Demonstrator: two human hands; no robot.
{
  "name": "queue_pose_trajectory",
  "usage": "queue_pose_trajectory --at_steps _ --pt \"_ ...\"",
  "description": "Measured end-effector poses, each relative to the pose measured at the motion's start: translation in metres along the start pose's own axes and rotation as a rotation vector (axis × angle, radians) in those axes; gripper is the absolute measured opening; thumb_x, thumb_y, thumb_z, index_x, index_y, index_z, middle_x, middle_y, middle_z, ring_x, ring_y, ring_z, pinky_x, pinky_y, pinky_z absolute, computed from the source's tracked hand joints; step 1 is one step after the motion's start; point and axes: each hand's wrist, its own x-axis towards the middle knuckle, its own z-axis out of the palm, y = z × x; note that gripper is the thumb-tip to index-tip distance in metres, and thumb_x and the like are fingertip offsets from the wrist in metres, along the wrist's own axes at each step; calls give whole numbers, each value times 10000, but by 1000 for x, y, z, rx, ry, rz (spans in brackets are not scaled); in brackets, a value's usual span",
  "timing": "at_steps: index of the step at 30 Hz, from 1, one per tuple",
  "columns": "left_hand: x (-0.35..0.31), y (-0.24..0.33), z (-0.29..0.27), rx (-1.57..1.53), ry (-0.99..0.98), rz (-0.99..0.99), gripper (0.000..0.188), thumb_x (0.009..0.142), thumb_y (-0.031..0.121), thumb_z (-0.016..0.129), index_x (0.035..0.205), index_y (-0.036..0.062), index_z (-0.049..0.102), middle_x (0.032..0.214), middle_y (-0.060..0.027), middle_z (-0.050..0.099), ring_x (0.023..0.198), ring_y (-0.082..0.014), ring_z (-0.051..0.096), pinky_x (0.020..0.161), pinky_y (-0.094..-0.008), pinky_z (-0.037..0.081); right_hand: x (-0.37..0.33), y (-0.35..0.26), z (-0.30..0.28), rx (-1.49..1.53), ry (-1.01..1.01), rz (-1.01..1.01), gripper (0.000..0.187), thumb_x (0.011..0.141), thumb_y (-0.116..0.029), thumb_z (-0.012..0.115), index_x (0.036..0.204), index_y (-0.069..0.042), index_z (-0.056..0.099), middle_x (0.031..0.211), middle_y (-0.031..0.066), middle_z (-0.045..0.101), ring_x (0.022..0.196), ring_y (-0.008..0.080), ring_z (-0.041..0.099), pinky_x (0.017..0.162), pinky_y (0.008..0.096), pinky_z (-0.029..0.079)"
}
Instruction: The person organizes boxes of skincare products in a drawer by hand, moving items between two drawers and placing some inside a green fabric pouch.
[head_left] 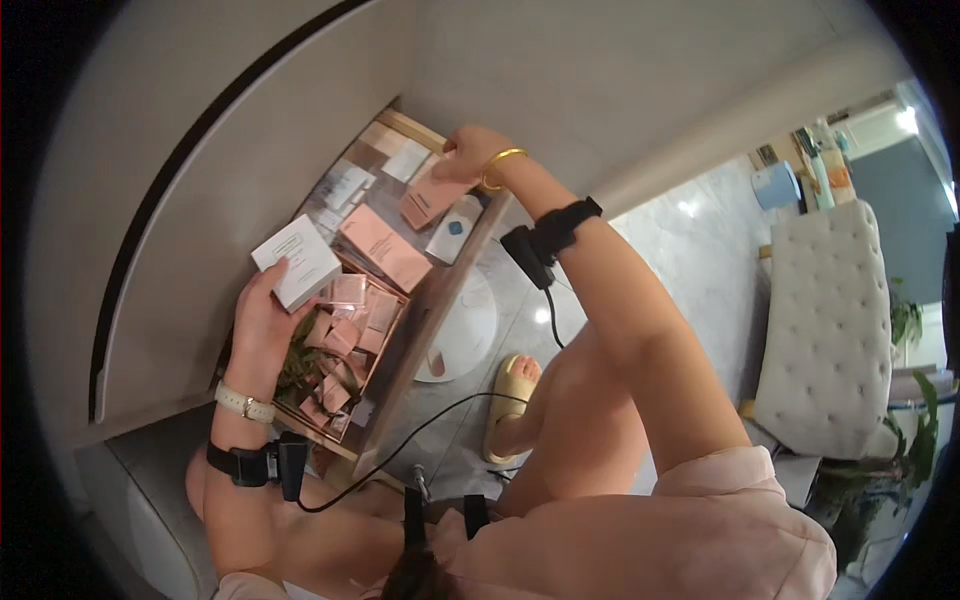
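My left hand [262,315] grips a white box [298,262] with small print on its face, held over the left part of an open drawer [425,325]. At the drawer's far right end, my right hand [472,155] is closed round the upper end of a pink box [432,200]. Between the hands lies a larger pink box [385,248]. Beside it is a white box with a blue square [458,228]. Below my left hand, several small pink boxes [340,335] fill an open-topped container, with dark green leaves [298,365] among them.
The drawer pulls out from a pale cabinet [230,180] with a dark curved edge strip. Under its front stands a round white object [465,335] on the grey tiled floor. A tufted bench [825,320] and plants are at the right. A black cable [400,430] runs between my wrist straps.
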Motion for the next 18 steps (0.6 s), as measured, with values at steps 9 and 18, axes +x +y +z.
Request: queue_pose_trajectory --at_steps 9,18 --pt "5 -6 21 46 -32 -46 372 897 263 581 1204 63 517 1123 -66 583 990 -188 570 793 -334 472 -4 20 -24 491 155 11 610 610 -498 700 917 30 699 825 169 671 743 217 657 666 307 515" --pt "0 -3 18 76 -24 -37 411 909 280 552 1248 56 486 1150 -68 574 1012 -187 564 831 -338 457 9 -10 46 617 -4 258 585 759 -467 626 913 97 652 849 206 665 774 312 657 684 380 518"
